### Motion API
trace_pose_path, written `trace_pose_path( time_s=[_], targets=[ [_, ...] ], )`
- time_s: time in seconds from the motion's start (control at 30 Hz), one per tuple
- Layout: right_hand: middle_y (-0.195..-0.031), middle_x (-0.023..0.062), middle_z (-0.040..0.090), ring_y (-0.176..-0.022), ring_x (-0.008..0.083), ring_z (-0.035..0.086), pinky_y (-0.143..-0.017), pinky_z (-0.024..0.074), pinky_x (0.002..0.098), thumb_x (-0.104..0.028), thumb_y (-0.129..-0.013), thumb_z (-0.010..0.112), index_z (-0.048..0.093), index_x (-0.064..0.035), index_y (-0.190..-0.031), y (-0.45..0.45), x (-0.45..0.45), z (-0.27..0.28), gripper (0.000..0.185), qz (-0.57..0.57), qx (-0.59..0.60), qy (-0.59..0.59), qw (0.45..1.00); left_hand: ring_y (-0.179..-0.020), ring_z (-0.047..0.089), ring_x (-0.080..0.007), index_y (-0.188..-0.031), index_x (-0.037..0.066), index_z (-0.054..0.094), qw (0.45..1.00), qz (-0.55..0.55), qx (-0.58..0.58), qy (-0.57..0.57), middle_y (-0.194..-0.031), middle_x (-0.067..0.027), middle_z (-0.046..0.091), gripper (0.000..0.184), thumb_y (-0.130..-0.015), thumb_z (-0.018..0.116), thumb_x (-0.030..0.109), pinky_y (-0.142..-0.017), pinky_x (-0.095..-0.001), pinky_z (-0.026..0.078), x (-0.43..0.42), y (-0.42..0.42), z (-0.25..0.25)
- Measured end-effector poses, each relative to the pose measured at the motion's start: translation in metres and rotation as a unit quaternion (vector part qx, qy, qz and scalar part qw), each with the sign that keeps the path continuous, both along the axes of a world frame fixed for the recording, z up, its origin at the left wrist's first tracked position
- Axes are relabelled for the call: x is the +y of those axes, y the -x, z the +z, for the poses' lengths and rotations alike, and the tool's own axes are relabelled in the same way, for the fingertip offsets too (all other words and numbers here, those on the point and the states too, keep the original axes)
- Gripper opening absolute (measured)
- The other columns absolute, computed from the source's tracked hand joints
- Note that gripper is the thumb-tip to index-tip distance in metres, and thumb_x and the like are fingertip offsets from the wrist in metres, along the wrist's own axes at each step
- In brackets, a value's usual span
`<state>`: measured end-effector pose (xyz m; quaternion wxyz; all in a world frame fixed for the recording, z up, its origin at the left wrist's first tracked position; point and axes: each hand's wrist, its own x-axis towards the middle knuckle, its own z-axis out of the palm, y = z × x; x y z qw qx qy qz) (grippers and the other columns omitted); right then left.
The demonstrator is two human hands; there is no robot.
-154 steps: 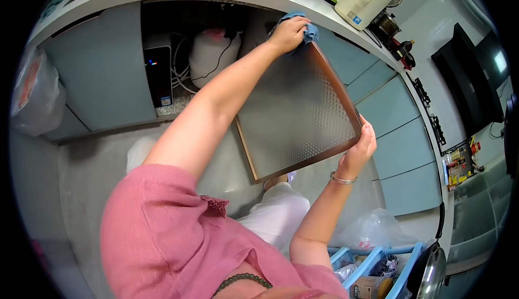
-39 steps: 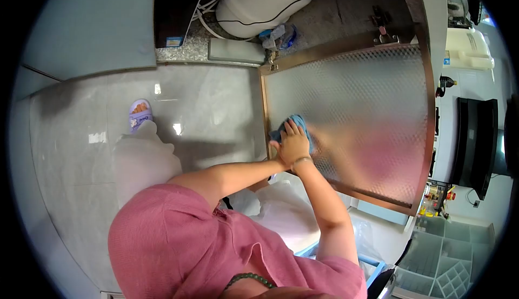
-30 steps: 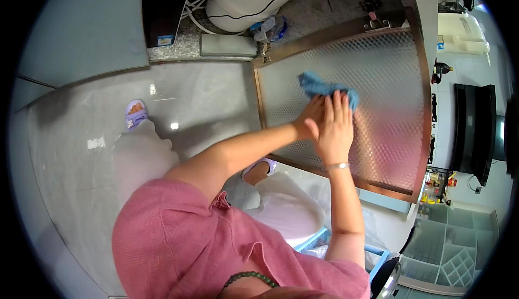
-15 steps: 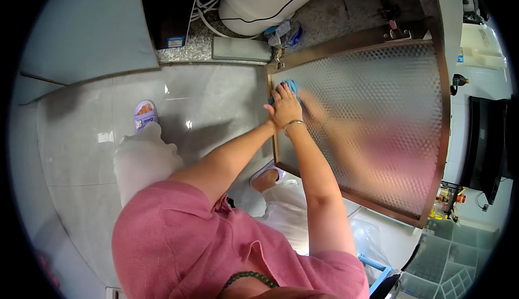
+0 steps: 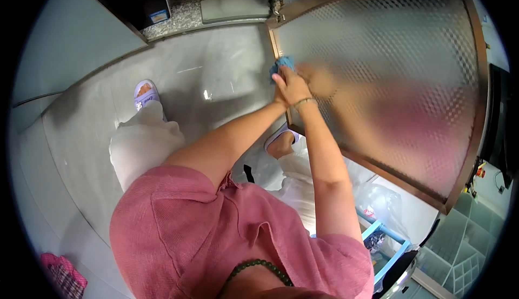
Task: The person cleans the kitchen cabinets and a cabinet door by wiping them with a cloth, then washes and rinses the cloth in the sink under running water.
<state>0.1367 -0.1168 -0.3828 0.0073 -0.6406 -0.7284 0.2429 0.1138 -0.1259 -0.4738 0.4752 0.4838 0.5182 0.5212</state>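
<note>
Blue cloth (image 5: 284, 62) | head view: we see it at the left frame edge of the glass door (image 5: 378, 34) | right hand (image 5: 294, 87) touches it, overlapping left hand (image 5: 280, 97) | hands together; fingers partly hidden, we cannot tell either's grip

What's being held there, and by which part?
A cloth, by its near part, in the right hand; the left hand, mostly hidden beneath, may hold it too.

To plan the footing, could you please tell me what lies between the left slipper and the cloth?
In the head view, only bare, shiny floor shows between the left slipper and the blue cloth at the edge of the door.
</note>
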Motion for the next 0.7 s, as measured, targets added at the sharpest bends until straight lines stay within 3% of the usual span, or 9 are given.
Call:
trace_pose_path(
  time_s=[0.13, 0.2, 0.33, 0.4, 0.47, 0.6, 0.67, 0.7],
  targets=[
    [-0.113, 0.0259, 0.056, -0.102, 0.0409, 0.055, -0.087, 0.0448, 0.0435, -0.046, -0.089, 0.047, 0.048, 0.0008, -0.122, -0.023, -0.082, 0.003, 0.058, -0.042, -0.045, 0.019, 0.998, -0.09, 0.051, -0.0346, -0.093, 0.004, 0.056, 0.997, -0.058, -0.008, 0.051, -0.097, -0.0145, 0.055, 0.022, -0.081, 0.058, 0.022, -0.08, -0.0417, 0.041, -0.084, -0.026, -0.002],
    [-0.119, 0.0264, 0.053, -0.106, 0.0401, 0.053, -0.09, 0.0433, 0.0428, -0.048, -0.089, 0.046, 0.045, 0.0041, -0.124, -0.041, -0.119, -0.011, 0.063, -0.028, -0.091, -0.009, 0.995, -0.089, 0.051, -0.0348, -0.092, 0.004, 0.056, 0.994, -0.088, -0.009, 0.066, -0.096, -0.0144, 0.056, 0.022, -0.081, 0.058, 0.022, -0.08, -0.0419, 0.041, -0.117, -0.036, 0.002],
    [-0.125, 0.0252, 0.049, -0.113, 0.0361, 0.051, -0.093, 0.043, 0.0396, -0.05, -0.09, 0.043, 0.044, 0.0067, -0.125, -0.035, -0.144, 0.017, 0.067, -0.06, -0.122, 0.042, 0.99, -0.087, 0.051, -0.035, -0.09, 0.004, 0.057, 0.989, -0.128, -0.009, 0.072, -0.094, -0.0142, 0.057, 0.021, -0.08, 0.059, 0.022, -0.078, -0.0424, 0.041, -0.147, -0.05, 0.006],
    [-0.123, 0.0235, 0.051, -0.11, 0.0353, 0.053, -0.092, 0.0439, 0.0395, -0.049, -0.089, 0.045, 0.047, 0.005, -0.123, -0.027, -0.147, 0.037, 0.063, -0.084, -0.122, 0.035, 0.988, -0.087, 0.052, -0.0351, -0.089, 0.004, 0.057, 0.988, -0.143, -0.001, 0.062, -0.092, -0.0141, 0.057, 0.02, -0.08, 0.059, 0.022, -0.078, -0.0426, 0.042, -0.145, -0.051, 0.002],
    [-0.12, 0.0226, 0.054, -0.108, 0.035, 0.054, -0.09, 0.0443, 0.0396, -0.048, -0.089, 0.045, 0.049, 0.0025, -0.121, -0.019, -0.147, 0.066, 0.06, -0.081, -0.134, 0.107, 0.982, -0.086, 0.052, -0.0352, -0.088, 0.004, 0.057, 0.986, -0.157, 0.007, 0.05, -0.091, -0.014, 0.057, 0.02, -0.08, 0.059, 0.021, -0.077, -0.0428, 0.042, -0.142, -0.05, -0.001],
    [-0.102, 0.0169, 0.061, -0.092, 0.0332, 0.059, -0.079, 0.0479, 0.0394, -0.034, -0.082, 0.06, 0.059, -0.0024, -0.108, -0.025, -0.158, 0.126, 0.041, -0.07, -0.082, -0.099, 0.989, -0.084, 0.052, -0.0355, -0.086, 0.004, 0.058, 0.985, -0.168, 0.013, 0.032, -0.089, -0.0138, 0.058, 0.019, -0.08, 0.059, 0.021, -0.075, -0.0432, 0.042, -0.144, -0.038, 0.013],
    [-0.094, 0.0135, 0.063, -0.086, 0.0316, 0.06, -0.074, 0.0484, 0.0377, -0.018, -0.078, 0.064, 0.062, -0.0028, -0.098, -0.026, -0.164, 0.174, 0.025, -0.071, -0.029, -0.307, 0.949, -0.083, 0.053, -0.0355, -0.085, 0.003, 0.058, 0.985, -0.168, 0.013, 0.017, -0.088, -0.0138, 0.058, 0.018, -0.08, 0.059, 0.021, -0.075, -0.0433, 0.042, -0.146, -0.03, 0.056],
    [-0.091, 0.0125, 0.064, -0.084, 0.0303, 0.06, -0.074, 0.0483, 0.037, -0.011, -0.076, 0.065, 0.063, -0.003, -0.095, -0.027, -0.167, 0.2, 0.02, -0.061, 0.004, -0.402, 0.914, -0.083, 0.052, -0.0355, -0.086, 0.003, 0.057, 0.988, -0.142, -0.001, -0.058, -0.088, -0.0141, 0.057, 0.017, -0.077, 0.061, 0.017, -0.073, -0.0424, 0.043, -0.147, -0.025, 0.088]
  ],
)
